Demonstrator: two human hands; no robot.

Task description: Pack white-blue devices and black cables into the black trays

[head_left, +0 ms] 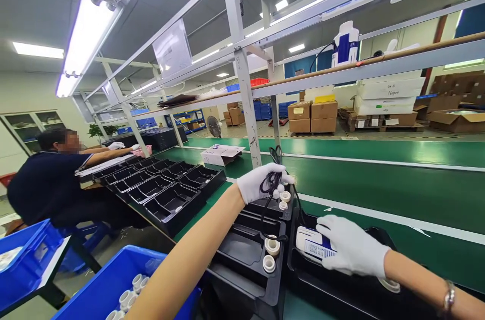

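Note:
My left hand (261, 182), in a white glove, is closed around a bundled black cable (271, 182) above the black trays. The cable runs down towards a white and blue device (308, 243) with a printed label, lying in a black plastic tray (303, 275). My gloved right hand (346, 244) grips this device from above and covers its right part. Beneath my left hand, white threaded plastic rings (269, 263) sit in another black tray (246, 244). A further white ring (389, 284) shows below my right wrist.
Stacked black trays (172, 204) stand to the left along the green conveyor belt (379, 173). A blue bin (94, 289) of white rings is at lower left. A metal post (242, 67) and shelf rise ahead. A co-worker (49, 178) sits at far left. A white carton (222, 154) lies on the belt.

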